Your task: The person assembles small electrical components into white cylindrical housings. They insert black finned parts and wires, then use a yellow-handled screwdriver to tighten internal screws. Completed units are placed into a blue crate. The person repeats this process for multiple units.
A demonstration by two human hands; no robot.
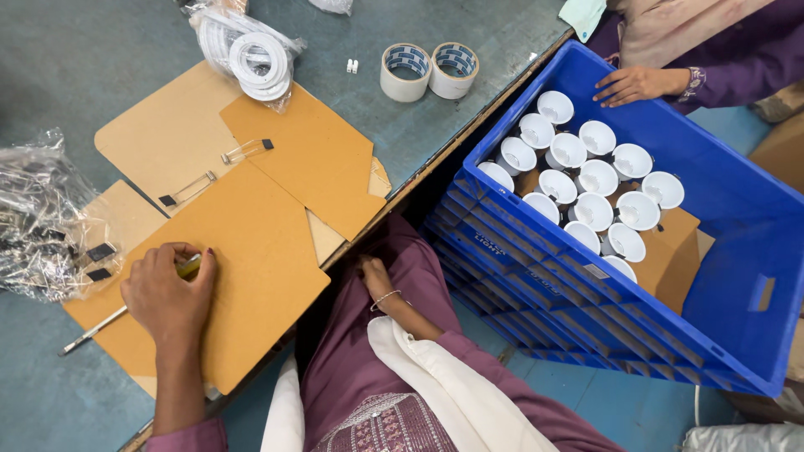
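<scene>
I am seeing the left hand point(170, 295) closing around a screwdriver point(126, 310) on the cardboard sheet point(251, 251) covering the counter point(75, 50). The right hand point(377, 280) is resting below that sheet's edge; its fingers are hidden, so I cannot tell its grip.

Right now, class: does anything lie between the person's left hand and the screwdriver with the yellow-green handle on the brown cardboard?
Nothing visible does. The left hand already rests on the screwdriver with the yellow-green handle, covering most of that handle. The metal shaft sticks out to the hand's left across the brown cardboard sheet.
</scene>
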